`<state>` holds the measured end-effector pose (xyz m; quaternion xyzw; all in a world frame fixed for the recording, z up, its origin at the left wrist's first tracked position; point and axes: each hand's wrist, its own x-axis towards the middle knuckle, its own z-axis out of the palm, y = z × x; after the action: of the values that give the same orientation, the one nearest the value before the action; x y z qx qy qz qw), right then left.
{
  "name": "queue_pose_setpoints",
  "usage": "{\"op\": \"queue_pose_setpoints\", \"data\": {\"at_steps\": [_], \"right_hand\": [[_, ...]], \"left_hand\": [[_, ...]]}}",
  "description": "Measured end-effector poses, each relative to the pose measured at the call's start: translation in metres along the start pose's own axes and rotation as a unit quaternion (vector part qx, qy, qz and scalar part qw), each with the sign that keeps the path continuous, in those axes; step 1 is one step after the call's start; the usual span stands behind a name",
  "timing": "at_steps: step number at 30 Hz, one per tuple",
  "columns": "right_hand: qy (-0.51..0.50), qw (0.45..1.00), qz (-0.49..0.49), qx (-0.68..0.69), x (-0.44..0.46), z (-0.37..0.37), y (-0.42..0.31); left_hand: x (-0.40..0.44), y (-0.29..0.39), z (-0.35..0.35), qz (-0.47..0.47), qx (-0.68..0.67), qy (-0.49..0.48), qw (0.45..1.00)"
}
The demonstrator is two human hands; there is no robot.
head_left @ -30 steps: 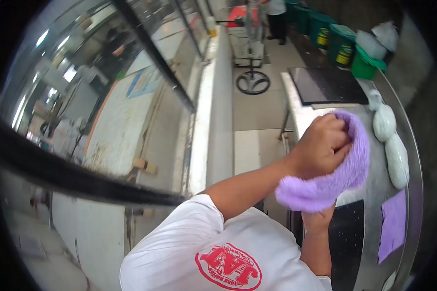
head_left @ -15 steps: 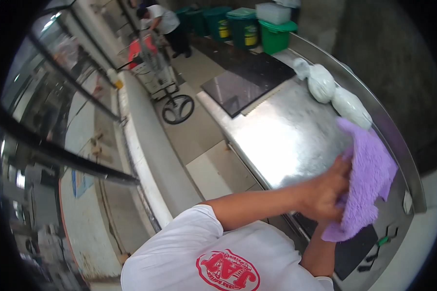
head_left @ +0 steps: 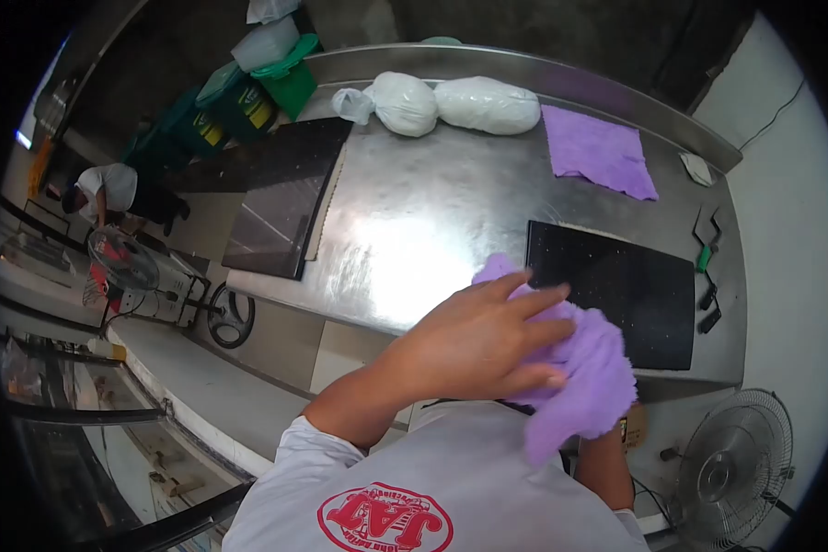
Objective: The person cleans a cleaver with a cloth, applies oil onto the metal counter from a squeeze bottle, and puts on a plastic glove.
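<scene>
I'm judging the work as partway along. The purple cloth (head_left: 589, 368) is already bunched up in front of the person's chest, and the left hand (head_left: 469, 340) is reaching over it, fingers spread apart, pinching nothing that I'm able to see. Beyond it, the black panel (head_left: 616, 285) is lying flat on the counter (head_left: 432, 184), and pale specks are showing on its face — so I'm reading that surface as not yet clean. A second cloth (head_left: 598, 152) of the same purple is lying spread out toward the back, just beside the white bundle (head_left: 488, 104), with no hand near it. The dark panel (head_left: 281, 212) at the far left end is sitting well apart from both hands, as are the thin black items (head_left: 704, 259) on the right.

Plenty is escaping me from here. The right hand is hiding behind the cloth; only the forearm (head_left: 605, 474) is showing, so I'm unable to tell how that hand is holding itself. The cloth is blocking the near left part of the black panel — whether the two are touching, I'm not managing to make out. Glare is washing out the counter's middle, the lens is darkening the corners, and a person (head_left: 110, 189) bending at the far left is appearing too small for me to read.
</scene>
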<state>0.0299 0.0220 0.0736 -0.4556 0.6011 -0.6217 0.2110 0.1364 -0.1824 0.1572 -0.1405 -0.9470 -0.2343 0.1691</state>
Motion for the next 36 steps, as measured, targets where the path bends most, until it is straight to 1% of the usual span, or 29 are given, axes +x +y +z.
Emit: {"op": "queue_pose_setpoints", "data": {"at_steps": [1,2,3,5,6,8,9,11,12,13,15,16,18,19,20,22,23,24,25,27,28,29,30,31,32,33,34,35,36], "right_hand": [[0.017,1.0,0.008,-0.005,-0.01,-0.003,-0.003],[0.032,0.999,0.014,-0.007,-0.018,-0.006,-0.005],[0.049,0.999,0.016,-0.008,-0.025,-0.009,-0.006],[0.083,0.996,0.017,-0.012,-0.037,-0.012,-0.007],[0.101,0.995,0.015,-0.01,-0.04,-0.015,-0.007],[0.132,0.991,0.013,-0.002,-0.045,-0.022,-0.006],[0.149,0.989,0.012,0.004,-0.046,-0.027,-0.004],[0.181,0.983,0.005,0.022,-0.046,-0.039,0.0],[0.196,0.98,0.001,0.034,-0.048,-0.047,0.002],[0.211,0.976,-0.001,0.047,-0.048,-0.054,0.006],[0.233,0.969,-0.007,0.08,-0.051,-0.072,0.011],[0.241,0.965,-0.009,0.101,-0.053,-0.081,0.014],[0.247,0.956,0.0,0.16,-0.061,-0.098,0.02],[0.247,0.948,0.015,0.203,-0.066,-0.103,0.023],[0.241,0.928,0.067,0.277,-0.074,-0.105,0.024],[0.223,0.887,0.173,0.367,-0.086,-0.101,0.019],[0.195,0.94,0.118,0.253,-0.088,-0.093,0.018],[0.165,0.975,0.068,0.131,-0.086,-0.085,0.02],[0.131,0.991,0.02,0.004,-0.081,-0.081,0.025],[0.071,0.988,-0.016,-0.138,-0.078,-0.1,0.042],[0.036,0.992,0.051,-0.113,-0.079,-0.117,0.04],[-0.004,0.99,0.111,-0.087,-0.077,-0.133,0.039],[0.004,0.99,0.109,-0.089,-0.078,-0.144,0.035],[0.03,0.984,0.096,-0.145,-0.081,-0.152,0.029],[0.053,0.975,0.079,-0.202,-0.086,-0.162,0.027],[0.055,0.974,0.078,-0.203,-0.091,-0.169,0.026],[0.084,0.975,-0.001,-0.207,-0.098,-0.173,0.026],[0.089,0.974,-0.032,-0.206,-0.103,-0.18,0.026],[0.095,0.975,-0.033,-0.199,-0.106,-0.192,0.027]], "left_hand": [[0.006,0.005,0.01,-0.002,-0.006,-0.003,1.0],[0.022,0.015,0.027,0.034,-0.15,0.099,0.983],[0.038,0.023,0.044,0.068,-0.284,0.202,0.935],[0.047,0.032,0.094,0.147,-0.308,0.173,0.924],[0.048,0.043,0.103,0.143,-0.311,0.174,0.923],[0.053,0.059,0.118,0.18,-0.363,0.144,0.903],[0.05,0.071,0.126,0.18,-0.374,0.139,0.899],[0.052,0.083,0.142,0.226,-0.487,0.153,0.83],[0.054,0.079,0.15,0.246,-0.518,0.138,0.808],[0.052,0.078,0.148,0.246,-0.526,0.134,0.803],[0.037,0.07,0.14,0.173,-0.516,0.009,0.839],[0.027,0.064,0.144,0.153,-0.527,-0.027,0.835],[0.014,0.055,0.127,0.05,-0.569,-0.059,0.819],[0.016,0.053,0.121,0.054,-0.573,-0.069,0.815],[0.024,0.052,0.117,0.027,-0.599,-0.025,0.8],[0.053,0.055,0.13,0.01,-0.639,0.006,0.769],[0.074,0.058,0.144,0.096,-0.561,-0.024,0.822],[0.093,0.062,0.157,0.187,-0.474,-0.049,0.859],[0.102,0.055,0.157,0.114,-0.441,-0.105,0.884],[0.124,0.077,0.184,-0.021,-0.615,0.005,0.789],[0.132,0.085,0.191,-0.019,-0.619,-0.011,0.785],[0.144,0.089,0.195,-0.069,-0.564,0.012,0.822],[0.154,0.093,0.2,-0.121,-0.505,0.04,0.854],[0.164,0.095,0.197,-0.121,-0.505,0.033,0.854],[0.181,0.096,0.191,-0.118,-0.393,0.055,0.91],[0.195,0.097,0.19,-0.113,-0.274,0.079,0.952],[0.203,0.098,0.2,-0.111,-0.273,0.079,0.952],[0.209,0.095,0.217,-0.084,-0.275,0.074,0.955],[0.211,0.093,0.237,-0.059,-0.276,0.066,0.957]]}}
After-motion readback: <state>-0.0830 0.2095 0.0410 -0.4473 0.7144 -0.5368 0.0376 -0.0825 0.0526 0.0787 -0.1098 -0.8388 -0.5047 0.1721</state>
